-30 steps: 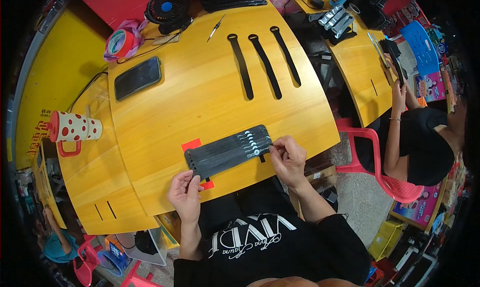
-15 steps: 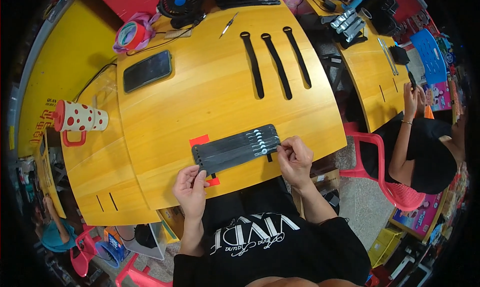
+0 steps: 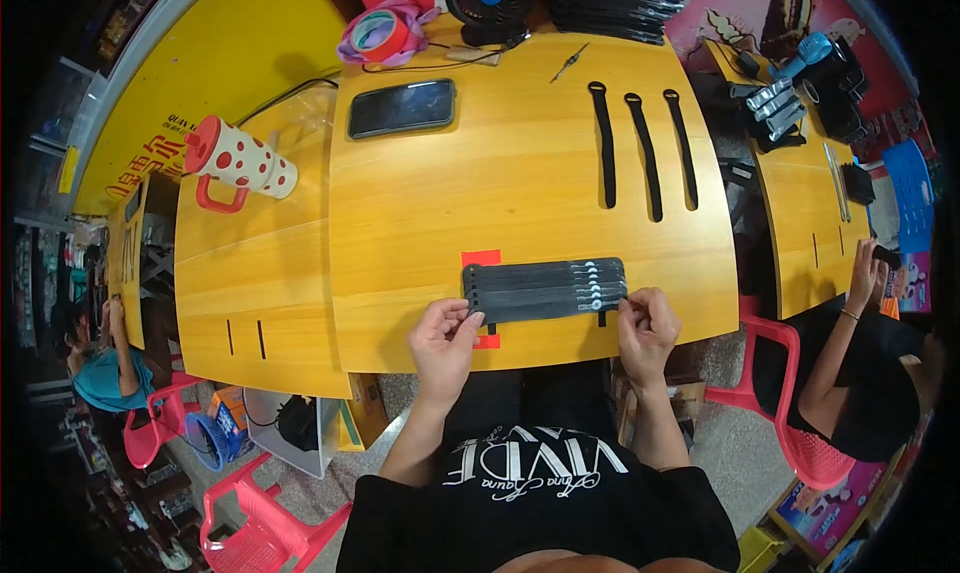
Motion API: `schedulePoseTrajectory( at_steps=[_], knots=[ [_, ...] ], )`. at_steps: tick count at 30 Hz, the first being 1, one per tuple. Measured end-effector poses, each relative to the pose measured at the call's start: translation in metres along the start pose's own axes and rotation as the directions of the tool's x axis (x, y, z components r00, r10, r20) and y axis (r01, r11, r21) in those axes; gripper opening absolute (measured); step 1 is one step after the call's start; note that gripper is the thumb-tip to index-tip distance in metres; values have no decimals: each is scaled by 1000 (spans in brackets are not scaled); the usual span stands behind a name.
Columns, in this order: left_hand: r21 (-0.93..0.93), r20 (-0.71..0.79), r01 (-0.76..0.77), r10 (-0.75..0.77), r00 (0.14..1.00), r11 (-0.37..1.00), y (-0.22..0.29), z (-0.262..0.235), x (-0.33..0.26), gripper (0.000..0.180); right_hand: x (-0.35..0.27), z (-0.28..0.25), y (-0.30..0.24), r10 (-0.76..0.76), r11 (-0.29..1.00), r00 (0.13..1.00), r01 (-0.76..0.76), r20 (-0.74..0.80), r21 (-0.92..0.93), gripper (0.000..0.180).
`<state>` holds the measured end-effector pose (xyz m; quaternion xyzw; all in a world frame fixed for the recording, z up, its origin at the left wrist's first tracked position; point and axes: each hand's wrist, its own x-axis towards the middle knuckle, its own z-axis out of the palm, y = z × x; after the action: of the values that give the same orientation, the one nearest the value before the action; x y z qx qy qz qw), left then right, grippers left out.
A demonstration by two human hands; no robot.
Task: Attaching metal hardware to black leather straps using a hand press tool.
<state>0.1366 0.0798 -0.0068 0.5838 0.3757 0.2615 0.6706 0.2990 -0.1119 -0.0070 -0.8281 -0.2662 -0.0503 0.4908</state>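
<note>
A flat row of black strap-like strips [image 3: 530, 291] lies across the near part of the yellow table, its strips side by side. Small holes line its left end, and shiny white round marks run down its right end. My left hand [image 3: 447, 345] pinches the near left corner between thumb and fingers. At the near right corner, my right hand [image 3: 648, 333] has its thumb and fingertips closed on the edge. Red tape [image 3: 481, 257] shows behind the row's left end, and another red piece [image 3: 487, 342] in front. Short black marks peek out beneath the near edge.
Three loose black straps [image 3: 603, 148] with ringed ends lie at the far right, near a thin pointed tool [image 3: 569, 63]. Farther back are a phone [image 3: 402, 108], tape roll [image 3: 380, 36], fan [image 3: 490, 3] and black stack [image 3: 620, 8]. A dotted tumbler [image 3: 240, 160] stands left; a person [image 3: 860, 373] sits right.
The whole view has turned, so the table and everything on it appear farther right and more level. Both hands keep their hold at the near corners of the black strips.
</note>
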Motion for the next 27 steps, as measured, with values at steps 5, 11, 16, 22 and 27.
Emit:
schedulePoseTrajectory(
  at_steps=[5,11,16,22,27],
  knots=[
    [36,-23,-35,35,999,999,-4,-1,0,20,3,0,-5,0,1000,1000,0,16,12,14],
    [77,-61,-35,40,997,996,-11,1,2,21,1,2,-2,1,1000,1000,-1,-3,27,15],
    [250,-68,-121,142,988,961,-10,1,3,22,1,2,-4,22,1000,1000,-22,4,15,14],
    [196,-96,-79,99,990,977,-5,4,3,18,2,3,-5,-12,1000,1000,12,2,-1,14],
    [217,-73,-122,141,987,969,-9,5,5,17,0,3,-1,-17,1000,1000,17,-18,-1,14]
  ],
)
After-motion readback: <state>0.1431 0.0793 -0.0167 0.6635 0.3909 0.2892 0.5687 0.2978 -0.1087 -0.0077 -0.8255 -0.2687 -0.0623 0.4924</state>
